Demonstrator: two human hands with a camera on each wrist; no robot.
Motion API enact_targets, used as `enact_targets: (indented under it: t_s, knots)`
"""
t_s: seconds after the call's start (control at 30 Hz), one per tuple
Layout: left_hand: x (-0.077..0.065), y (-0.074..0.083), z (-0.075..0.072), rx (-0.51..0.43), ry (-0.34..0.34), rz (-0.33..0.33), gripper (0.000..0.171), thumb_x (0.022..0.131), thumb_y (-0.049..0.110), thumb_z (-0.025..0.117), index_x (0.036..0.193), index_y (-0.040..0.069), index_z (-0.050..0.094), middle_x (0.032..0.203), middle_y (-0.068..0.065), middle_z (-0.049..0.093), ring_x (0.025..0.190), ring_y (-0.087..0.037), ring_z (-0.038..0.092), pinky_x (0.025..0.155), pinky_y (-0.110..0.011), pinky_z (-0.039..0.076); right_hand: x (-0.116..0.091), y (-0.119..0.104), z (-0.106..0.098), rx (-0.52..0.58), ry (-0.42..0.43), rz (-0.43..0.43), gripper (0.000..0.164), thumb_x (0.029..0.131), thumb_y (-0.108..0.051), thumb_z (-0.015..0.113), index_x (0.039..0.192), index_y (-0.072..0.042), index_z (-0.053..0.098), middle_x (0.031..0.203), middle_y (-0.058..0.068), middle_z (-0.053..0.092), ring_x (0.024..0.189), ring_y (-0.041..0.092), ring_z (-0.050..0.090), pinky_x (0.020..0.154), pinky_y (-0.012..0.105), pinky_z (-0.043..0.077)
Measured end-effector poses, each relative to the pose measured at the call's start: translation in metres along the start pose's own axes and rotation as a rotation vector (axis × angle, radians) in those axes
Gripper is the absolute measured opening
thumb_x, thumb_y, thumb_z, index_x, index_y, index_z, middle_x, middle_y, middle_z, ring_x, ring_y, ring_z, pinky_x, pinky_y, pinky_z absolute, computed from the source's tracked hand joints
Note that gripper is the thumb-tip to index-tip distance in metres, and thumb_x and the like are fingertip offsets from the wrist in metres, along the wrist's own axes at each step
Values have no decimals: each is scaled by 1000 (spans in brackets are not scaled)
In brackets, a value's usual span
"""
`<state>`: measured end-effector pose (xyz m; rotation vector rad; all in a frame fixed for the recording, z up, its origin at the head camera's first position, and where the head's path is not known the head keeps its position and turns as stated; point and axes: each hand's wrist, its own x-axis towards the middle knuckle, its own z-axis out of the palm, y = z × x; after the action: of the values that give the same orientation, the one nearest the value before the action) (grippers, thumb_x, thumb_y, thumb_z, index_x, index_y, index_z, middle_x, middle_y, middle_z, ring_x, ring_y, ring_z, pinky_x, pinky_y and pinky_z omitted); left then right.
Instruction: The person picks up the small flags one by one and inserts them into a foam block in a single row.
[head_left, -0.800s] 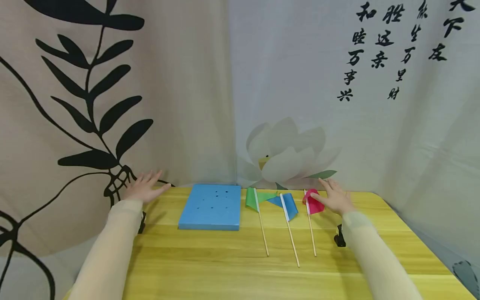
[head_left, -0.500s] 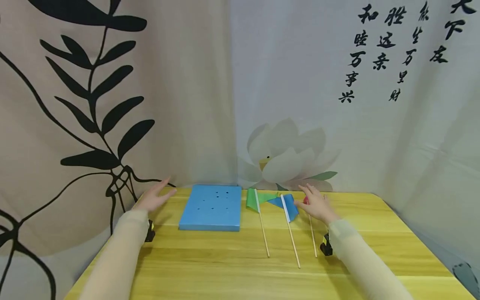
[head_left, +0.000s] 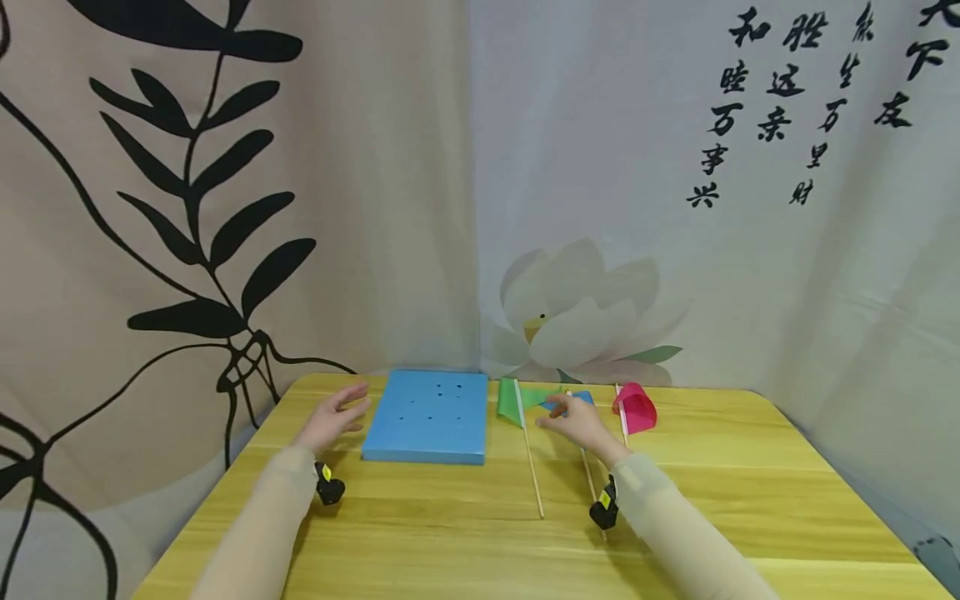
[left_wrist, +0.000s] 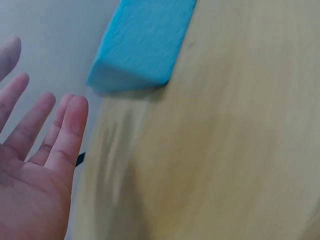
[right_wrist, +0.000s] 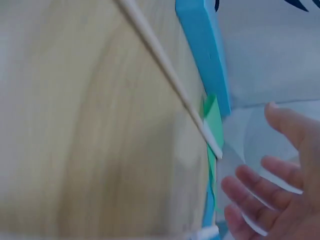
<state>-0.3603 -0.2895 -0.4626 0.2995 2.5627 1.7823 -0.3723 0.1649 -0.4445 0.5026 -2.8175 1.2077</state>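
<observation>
In the head view my left hand point(head_left: 333, 419) hovers beside the left edge of a blue board point(head_left: 427, 429) with several small holes. Its fingers are relaxed and hold nothing, as the left wrist view also shows, with the palm point(left_wrist: 35, 195) near the board's corner point(left_wrist: 142, 47). Over the small blue flag point(head_left: 584, 397) reaches my right hand point(head_left: 581, 425), hiding most of its cloth. The right wrist view has those fingers point(right_wrist: 260, 190) spread and bare. A green flag point(head_left: 510, 404) on a thin wooden stick point(head_left: 534, 475) lies left of that hand, a red flag point(head_left: 637, 408) right of it.
All of it lies on a yellow wood-grain table point(head_left: 450, 533). Behind stands a pale curtain point(head_left: 390, 208) with printed leaves, a flower and writing. Black wrist cameras point(head_left: 330, 487) hang under both forearms, the right one overlapping the blue flag's stick.
My right hand has moved left from the red flag to over the blue flag, uncovering the red one. My left hand has come right and nearer the board. The flags lie where they were.
</observation>
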Motion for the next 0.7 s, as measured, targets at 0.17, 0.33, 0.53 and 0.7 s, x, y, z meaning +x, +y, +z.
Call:
enact_targets:
  t_s: [0.17, 0.33, 0.53, 0.7]
  knots:
    - [1, -10, 11, -76, -4, -43, 60, 101, 28, 55, 152, 6, 33, 152, -19, 33, 127, -38, 45, 95, -44, 49, -3, -5, 15, 171, -54, 153, 47, 87, -22, 75, 123, 4, 62, 82, 12, 67, 65, 27, 65, 57, 39, 57]
    - [2, -17, 17, -91, -9, -56, 59, 100, 25, 57, 150, 5, 35, 150, -19, 36, 126, -37, 47, 96, -42, 49, -5, -4, 27, 207, -108, 227, 36, 84, -24, 78, 106, 2, 65, 74, 11, 67, 56, 21, 63, 52, 33, 57]
    - [-2, -19, 19, -115, -27, -55, 58, 100, 22, 58, 149, 2, 35, 150, -21, 36, 128, -37, 45, 99, -43, 46, -4, -2, 35, 197, -144, 231, 24, 82, -21, 79, 83, 0, 68, 65, 10, 67, 52, 22, 65, 50, 36, 58]
    - [-5, -19, 18, -85, -45, -55, 57, 99, 21, 59, 148, 2, 38, 149, -21, 37, 128, -37, 45, 99, -43, 46, -1, -3, 40, 170, -137, 244, 27, 80, -21, 82, 71, -1, 65, 60, 9, 65, 47, 19, 62, 47, 35, 57]
